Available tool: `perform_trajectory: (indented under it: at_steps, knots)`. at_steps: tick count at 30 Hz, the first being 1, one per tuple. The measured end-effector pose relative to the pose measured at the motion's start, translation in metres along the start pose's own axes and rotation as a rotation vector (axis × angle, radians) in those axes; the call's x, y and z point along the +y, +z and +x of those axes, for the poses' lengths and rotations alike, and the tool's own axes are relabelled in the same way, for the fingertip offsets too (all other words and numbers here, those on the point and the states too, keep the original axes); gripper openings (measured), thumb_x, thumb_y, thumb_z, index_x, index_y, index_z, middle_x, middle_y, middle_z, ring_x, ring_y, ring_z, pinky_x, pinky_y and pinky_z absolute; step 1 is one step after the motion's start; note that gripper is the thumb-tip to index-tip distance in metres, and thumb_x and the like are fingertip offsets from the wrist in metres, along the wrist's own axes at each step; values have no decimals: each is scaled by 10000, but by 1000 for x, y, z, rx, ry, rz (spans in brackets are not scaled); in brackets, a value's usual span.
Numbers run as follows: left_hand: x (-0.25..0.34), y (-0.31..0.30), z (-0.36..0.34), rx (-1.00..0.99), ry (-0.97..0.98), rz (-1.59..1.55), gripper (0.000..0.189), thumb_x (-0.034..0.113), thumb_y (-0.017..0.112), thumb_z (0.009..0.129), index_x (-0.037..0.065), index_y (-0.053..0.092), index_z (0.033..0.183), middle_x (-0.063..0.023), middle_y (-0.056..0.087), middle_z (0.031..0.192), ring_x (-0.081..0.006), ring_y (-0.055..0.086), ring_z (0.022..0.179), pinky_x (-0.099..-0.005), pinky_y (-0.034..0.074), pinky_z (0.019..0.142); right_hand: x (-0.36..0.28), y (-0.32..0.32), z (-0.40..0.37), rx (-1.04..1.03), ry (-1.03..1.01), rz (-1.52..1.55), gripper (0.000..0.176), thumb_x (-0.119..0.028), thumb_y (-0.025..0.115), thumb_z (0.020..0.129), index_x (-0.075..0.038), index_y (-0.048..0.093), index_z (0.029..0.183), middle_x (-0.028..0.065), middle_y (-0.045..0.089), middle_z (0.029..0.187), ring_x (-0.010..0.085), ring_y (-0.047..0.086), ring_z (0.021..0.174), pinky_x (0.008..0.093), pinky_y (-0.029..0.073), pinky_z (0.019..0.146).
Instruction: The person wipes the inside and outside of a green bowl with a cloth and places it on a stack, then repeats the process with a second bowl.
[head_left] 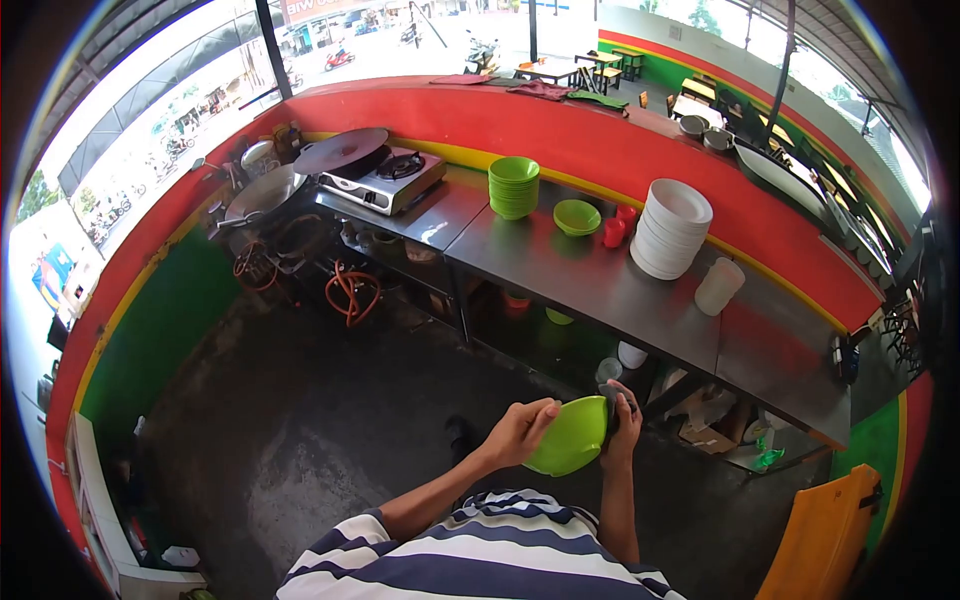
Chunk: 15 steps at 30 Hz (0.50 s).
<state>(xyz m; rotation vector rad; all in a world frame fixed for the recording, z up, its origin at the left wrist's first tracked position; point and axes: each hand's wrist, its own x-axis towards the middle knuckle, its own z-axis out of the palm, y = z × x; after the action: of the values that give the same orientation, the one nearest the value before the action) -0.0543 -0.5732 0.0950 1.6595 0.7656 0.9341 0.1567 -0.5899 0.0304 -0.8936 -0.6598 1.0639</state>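
Note:
A green bowl (pixel 572 440) is held tilted on its side in front of my striped shirt. My left hand (pixel 524 434) grips its left rim, thumb on the near side and fingers closed. At the opposite side, my right hand (pixel 626 428) is closed on a dark grey cloth (pixel 617 396), pressed against the bowl's edge. Beyond, on the metal counter (pixel 620 300), stand a stack of green bowls (pixel 514 190) and a smaller green bowl pile (pixel 577 217).
Along the counter are red containers (pixel 618 228), a tall stack of white plates (pixel 668 235) and a whitish tub (pixel 719 287). A gas stove (pixel 382 182) and a wok (pixel 262 195) stand to the left. A yellow board (pixel 822 535) leans at lower right.

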Motion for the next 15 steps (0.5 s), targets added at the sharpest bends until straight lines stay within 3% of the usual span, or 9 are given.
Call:
perform_trajectory:
  at_steps: [5, 8, 11, 15]
  knots:
    - [-16, 8, 9, 245, 49, -190, 469, 357, 394, 1123, 60, 442, 763, 75, 336, 682, -33, 309, 633, -263, 278, 539, 7, 6, -8, 166, 104, 285, 384, -363, 492, 1029, -45, 636, 1188, 84, 697, 1018, 191, 703, 908, 304, 569, 798]
    - [-25, 13, 15, 418, 97, -258, 478, 366, 381, 1125, 75, 440, 750, 89, 340, 698, -26, 295, 632, -252, 259, 538, 2, 6, -16, -50, 289, 447, 403, -408, 454, 1031, -85, 629, 1196, 87, 692, 1122, 224, 684, 1017, 369, 559, 858]
    - [-29, 28, 18, 551, 136, -318, 479, 364, 368, 1127, 81, 441, 747, 90, 344, 701, -25, 287, 629, -247, 251, 538, -11, 50, -23, 225, 277, 473, 408, -415, 406, 1041, -100, 625, 1181, 58, 679, 1125, 212, 673, 1022, 375, 557, 858]
    - [-20, 37, 14, 608, 181, -356, 482, 351, 361, 1130, 76, 430, 740, 100, 328, 686, -21, 270, 624, -245, 228, 533, 31, 37, -12, 291, 256, 476, 413, -439, 417, 1023, -106, 618, 1161, 64, 665, 1115, 214, 668, 1011, 390, 554, 850]
